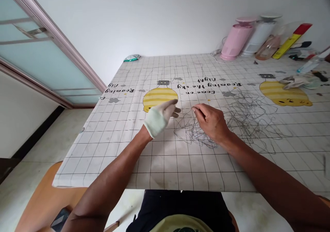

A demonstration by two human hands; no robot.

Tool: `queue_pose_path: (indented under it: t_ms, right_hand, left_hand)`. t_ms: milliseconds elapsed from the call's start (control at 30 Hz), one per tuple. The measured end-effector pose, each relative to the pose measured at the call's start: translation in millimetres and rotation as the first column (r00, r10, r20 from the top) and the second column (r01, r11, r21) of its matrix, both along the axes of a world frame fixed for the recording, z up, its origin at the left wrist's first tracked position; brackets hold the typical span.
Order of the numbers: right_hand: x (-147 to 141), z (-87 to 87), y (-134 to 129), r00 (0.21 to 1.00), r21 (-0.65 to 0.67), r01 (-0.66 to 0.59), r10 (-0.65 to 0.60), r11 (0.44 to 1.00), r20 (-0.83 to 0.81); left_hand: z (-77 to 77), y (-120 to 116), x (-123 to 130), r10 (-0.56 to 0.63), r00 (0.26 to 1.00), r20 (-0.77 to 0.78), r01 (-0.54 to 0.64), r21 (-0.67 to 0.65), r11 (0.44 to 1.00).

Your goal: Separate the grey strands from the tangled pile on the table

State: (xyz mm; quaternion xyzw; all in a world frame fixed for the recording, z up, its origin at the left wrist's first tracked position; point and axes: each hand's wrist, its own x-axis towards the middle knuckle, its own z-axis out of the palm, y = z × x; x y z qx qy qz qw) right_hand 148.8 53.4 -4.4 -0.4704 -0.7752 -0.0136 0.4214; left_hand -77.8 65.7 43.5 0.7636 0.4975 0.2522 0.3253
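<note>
Head view: left hand (157, 119) in a white fabric glove, center left of frame, fingers loosely spread, nothing visible in its grip, just beside a tangle of thin dark strands (196, 134). Right hand (211, 122) is bare, center of frame, fingertips (195, 110) pinched together right at the top of the tangle; can't tell if a strand is caught between them. Tangle lies mid-table, under and between the hands, and runs right into a looser mass of loops (251, 116). Strands look fine, kinked and badly snarled. Table (108, 163) has a grid-print cover with yellow striped cartoon prints; near edge crosses the lower frame, left edge runs up toward a sliding glass door (38, 49) at upper left. Open grid print between the hands and near edge, also left of the gloved hand. Pink bottle (235, 41) and white bottle (257, 35) lie tilted at the wall, upper right; crumpled pale cloth (294, 82) at right.
</note>
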Motion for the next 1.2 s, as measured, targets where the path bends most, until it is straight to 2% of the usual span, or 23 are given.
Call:
queue_pose_path:
  t_ms: [67, 133, 200, 267, 367, 433, 533, 633, 833, 1033, 1100, 1200]
  right_hand:
    - [0.4, 1.5, -1.0, 1.0, -0.011, 0.017, -0.017, 1.0, -0.004]
    - [0.1, 2.5, -2.1, 0.999, -0.019, 0.036, -0.036, 0.999, -0.003]
    - [-0.6, 2.7, -3.2, 0.999, -0.025, 0.051, -0.051, 0.998, -0.003]
    - [-2.2, 2.0, -4.4, 0.999, -0.027, 0.049, -0.049, 0.998, 0.008]
    - [-6.2, -0.1, -6.9, 0.999, -0.024, 0.022, -0.021, 0.999, 0.042]
    - [-9.4, -1.2, -9.1, 0.998, -0.03, -0.011, 0.012, 0.999, 0.054]
    - [-13.2, -1.4, -12.4, 0.995, -0.039, -0.075, 0.078, 0.996, 0.061]
    - [-15.2, -1.0, -14.0, 0.992, -0.026, -0.107, 0.109, 0.994, 0.069]
    - [-15.5, -2.0, -11.6, 0.995, -0.056, -0.09, 0.092, 0.994, 0.039]
    - [-6.9, -0.2, -6.0, 0.999, -0.046, -0.034, 0.033, 0.998, -0.021]
    - [-4.0, 0.3, -4.6, 0.999, -0.053, -0.026, 0.025, 0.998, -0.024]
    - [-1.9, 0.6, -3.6, 1.0, -0.064, -0.022, 0.021, 0.998, -0.015]
  left_hand:
    - [2.1, 2.0, -7.3, 0.058, 0.979, 0.196, -0.04, -0.093, 0.995]
    - [3.1, 2.8, -9.0, 0.103, 0.949, 0.298, -0.047, -0.191, 0.98]
    - [2.8, 1.8, -4.6, 0.108, 0.962, 0.25, -0.052, -0.22, 0.974]
    - [0.3, -0.2, 4.7, 0.091, 0.987, 0.129, -0.067, -0.174, 0.982]
    - [-7.9, -2.3, 21.7, 0.064, 0.996, -0.066, -0.067, -0.035, 0.997]
    - [-15.1, -2.2, 30.5, 0.034, 0.983, -0.178, -0.023, 0.065, 0.998]
    - [-25.7, -2.0, 35.3, 0.023, 0.951, -0.307, 0.053, 0.237, 0.97]
    - [-33.3, -3.9, 33.9, 0.044, 0.934, -0.354, 0.09, 0.354, 0.931]
    - [-34.4, -4.6, 33.6, -0.028, 0.945, -0.326, 0.137, 0.317, 0.939]
    - [-18.3, -4.3, 28.0, 0.059, 0.972, -0.228, -0.029, 0.132, 0.991]
    - [-18.0, -4.5, 23.6, 0.04, 0.956, -0.29, -0.008, 0.114, 0.993]
    - [-25.5, -4.1, 17.3, -0.008, 0.933, -0.361, 0.081, 0.188, 0.979]
